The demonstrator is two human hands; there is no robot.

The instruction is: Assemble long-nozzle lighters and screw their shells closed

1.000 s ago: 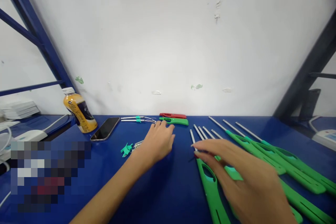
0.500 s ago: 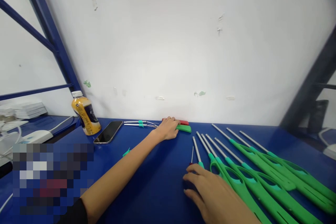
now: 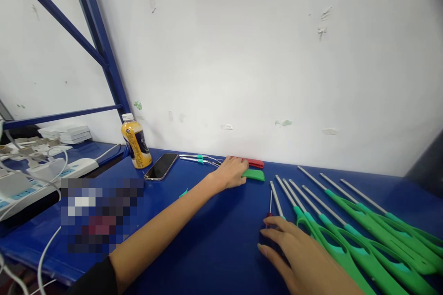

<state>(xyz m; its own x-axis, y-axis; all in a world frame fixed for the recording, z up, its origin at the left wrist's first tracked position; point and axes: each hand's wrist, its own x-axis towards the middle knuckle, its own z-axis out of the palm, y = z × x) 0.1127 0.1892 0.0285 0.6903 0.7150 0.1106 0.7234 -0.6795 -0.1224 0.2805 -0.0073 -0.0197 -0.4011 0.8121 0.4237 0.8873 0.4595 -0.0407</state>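
My left fingers point(image 3: 241, 166) had reached the green handle point(image 3: 255, 175), putting it within grasp, hold unclear; my right fingers point(image 3: 281, 225) lay parted by the screwdriver point(image 3: 269, 215).

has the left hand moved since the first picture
Yes: the left hand has moved forward, closer to the wall, and now covers part of the green handle.

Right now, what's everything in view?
long-nosed lighters: eight, green, right
screwdriver: one, red-handled, right
handle shells: two, red and green, by wall
wired rods: two, silver, by wall
plastic piece: one, teal, centre
bottle: one, yellow, left
phone: one, black, beside bottle
power strip: one, white, left
box stack: one, white, left
cables: several, white, left
worktable: one, blue, below
frame: one, blue, left
wall: one, white, back
left hand: one, bare, on handle shells
right hand: one, bare, at screwdriver
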